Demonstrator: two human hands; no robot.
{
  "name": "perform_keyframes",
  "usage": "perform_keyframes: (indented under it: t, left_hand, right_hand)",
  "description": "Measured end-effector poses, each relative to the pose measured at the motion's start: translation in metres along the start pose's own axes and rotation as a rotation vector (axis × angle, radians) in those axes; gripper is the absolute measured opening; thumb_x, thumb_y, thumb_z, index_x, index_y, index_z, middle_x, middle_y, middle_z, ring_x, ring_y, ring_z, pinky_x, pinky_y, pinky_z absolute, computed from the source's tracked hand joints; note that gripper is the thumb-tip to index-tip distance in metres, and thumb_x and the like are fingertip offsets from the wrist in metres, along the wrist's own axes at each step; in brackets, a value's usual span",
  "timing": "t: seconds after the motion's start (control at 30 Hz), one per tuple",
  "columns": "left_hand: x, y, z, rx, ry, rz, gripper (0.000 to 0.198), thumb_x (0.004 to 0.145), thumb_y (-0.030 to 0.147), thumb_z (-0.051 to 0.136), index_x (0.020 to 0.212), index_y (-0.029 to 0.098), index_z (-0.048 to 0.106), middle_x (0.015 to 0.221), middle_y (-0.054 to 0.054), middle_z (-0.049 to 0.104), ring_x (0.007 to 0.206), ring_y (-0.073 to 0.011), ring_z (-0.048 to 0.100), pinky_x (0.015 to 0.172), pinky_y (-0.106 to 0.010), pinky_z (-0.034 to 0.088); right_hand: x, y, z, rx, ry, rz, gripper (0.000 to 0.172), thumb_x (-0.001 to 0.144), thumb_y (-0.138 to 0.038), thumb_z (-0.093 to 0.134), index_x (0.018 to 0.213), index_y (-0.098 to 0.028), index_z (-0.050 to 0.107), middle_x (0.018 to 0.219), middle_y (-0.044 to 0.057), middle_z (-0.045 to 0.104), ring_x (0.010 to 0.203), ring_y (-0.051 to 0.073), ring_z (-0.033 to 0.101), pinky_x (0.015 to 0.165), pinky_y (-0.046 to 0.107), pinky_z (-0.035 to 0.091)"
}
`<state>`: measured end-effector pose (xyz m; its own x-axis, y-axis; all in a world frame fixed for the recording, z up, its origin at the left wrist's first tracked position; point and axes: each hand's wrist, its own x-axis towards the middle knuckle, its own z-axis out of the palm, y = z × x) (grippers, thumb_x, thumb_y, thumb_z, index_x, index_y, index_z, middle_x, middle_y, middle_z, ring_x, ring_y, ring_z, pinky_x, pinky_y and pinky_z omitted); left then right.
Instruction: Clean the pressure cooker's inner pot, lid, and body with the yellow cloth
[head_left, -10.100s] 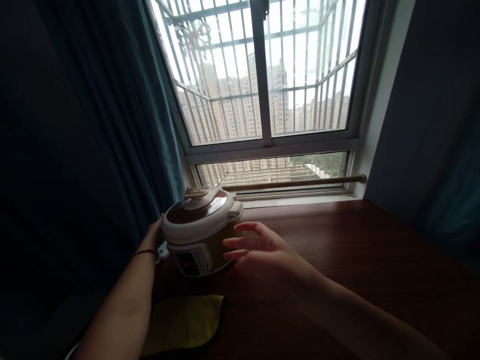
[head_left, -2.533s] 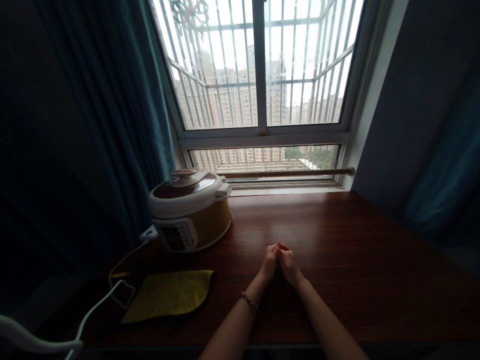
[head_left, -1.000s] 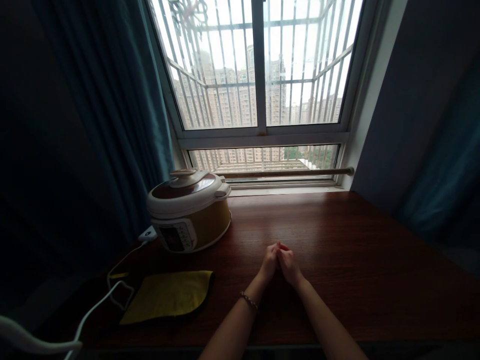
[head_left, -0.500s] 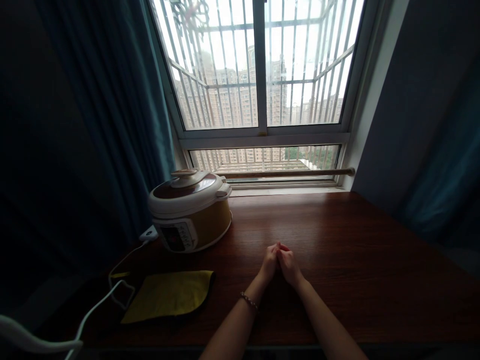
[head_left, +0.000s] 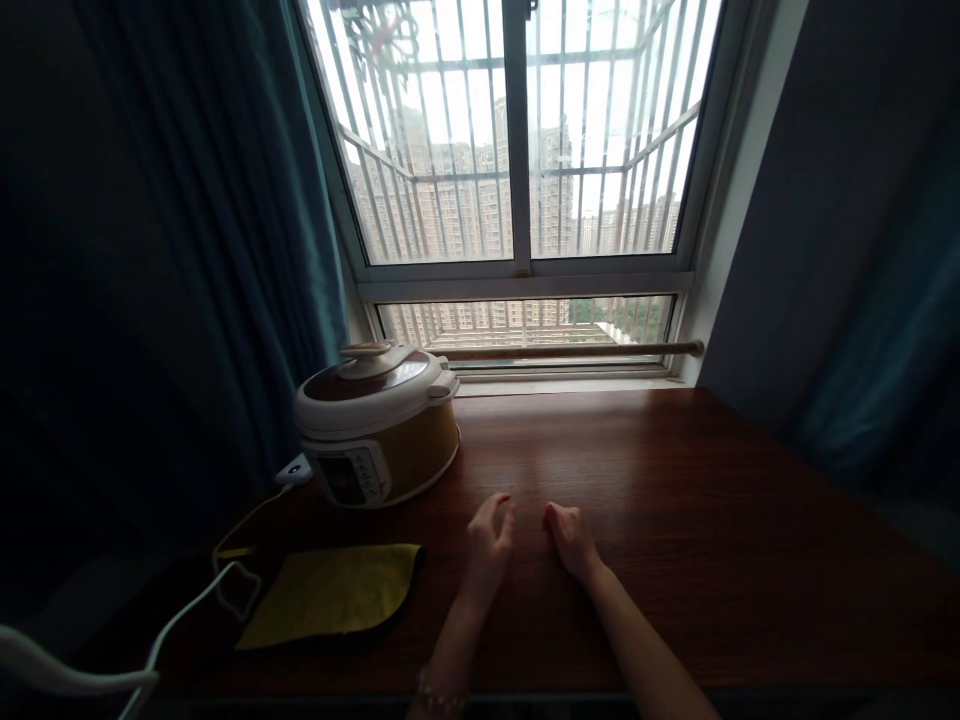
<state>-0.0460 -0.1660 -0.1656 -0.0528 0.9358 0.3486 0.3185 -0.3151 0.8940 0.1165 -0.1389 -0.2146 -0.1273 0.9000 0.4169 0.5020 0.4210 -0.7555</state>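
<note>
My left hand (head_left: 489, 542) hovers just over the dark wooden table (head_left: 675, 500), fingers loosely apart and holding nothing. My right hand (head_left: 570, 538) rests on the table a little to its right, fingers curled inward with nothing in them. A gap separates the two hands. A yellow electric pressure cooker (head_left: 375, 425) with a white and brown lid stands closed at the back left, beyond my left hand. A yellow cloth (head_left: 330, 595) lies flat near the front edge, left of my left forearm.
A white power cord (head_left: 187, 615) runs from the cooker's left side off the table's front left corner. Teal curtains (head_left: 247, 230) hang at both sides. A barred window (head_left: 517, 140) and a wooden rod (head_left: 570, 350) on the sill lie behind the table.
My hands were clasped together at the table's middle; they have now parted, the left moving left and opening. The cooker, cloth and cord have stayed put.
</note>
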Motion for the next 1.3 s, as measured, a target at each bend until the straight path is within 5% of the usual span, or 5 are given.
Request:
perform_keyframes:
  t: [0.17,0.3,0.77,1.07,1.3]
  left_hand:
    - [-0.058,-0.039,-0.088,0.713,0.417,0.052,0.043,0.082,0.042,0.039,0.103,0.011,0.060,0.113,-0.014,0.059,0.113,-0.0272,0.049,0.099,-0.042,0.036]
    - [-0.093,-0.083,-0.124,1.091,0.261,0.142,0.045,0.084,0.034,0.028,0.094,0.014,0.067,0.101,-0.016,0.064,0.103,-0.0315,0.053,0.092,-0.049,0.039]
    - [-0.128,-0.036,-0.004,0.658,-0.254,0.365,0.050,0.081,0.027,0.046,0.130,0.017,0.046,0.127,-0.012,0.053,0.112,-0.0247,0.053,0.090,-0.034,0.049]
    - [-0.111,-0.037,-0.043,0.834,-0.031,0.326,0.036,0.084,0.022,0.043,0.118,0.017,0.054,0.127,-0.010,0.054,0.120,-0.0245,0.048,0.094,-0.043,0.047]
    - [-0.110,-0.053,-0.032,0.898,-0.230,0.516,0.049,0.083,0.031,0.050,0.131,0.021,0.042,0.133,-0.009,0.048,0.120,-0.0254,0.046,0.091,-0.039,0.050]
  right_hand:
    - [-0.002,-0.007,0.000,-0.004,-0.003,0.000,0.057,0.091,-0.052,0.019,0.060,-0.019,0.052,0.050,0.001,0.052,0.049,0.012,0.050,0.053,0.022,0.034]
    - [-0.002,-0.013,-0.001,-0.004,-0.008,-0.017,0.056,0.092,-0.051,0.019,0.059,-0.019,0.051,0.051,0.001,0.052,0.049,0.012,0.049,0.053,0.022,0.033]
    - [-0.075,-0.078,0.035,0.069,0.123,0.045,0.023,0.089,-0.034,0.040,0.079,-0.022,0.057,0.079,0.007,0.061,0.074,0.020,0.057,0.068,0.030,0.045]
    - [-0.094,-0.065,0.006,-0.295,-0.176,0.057,0.040,0.085,-0.026,0.045,0.124,-0.020,0.053,0.134,0.005,0.046,0.127,0.027,0.035,0.103,0.042,0.035]
    - [-0.111,-0.044,-0.026,-0.461,-0.210,0.094,0.040,0.087,-0.030,0.043,0.125,-0.024,0.053,0.136,0.000,0.043,0.128,0.025,0.035,0.104,0.038,0.036]
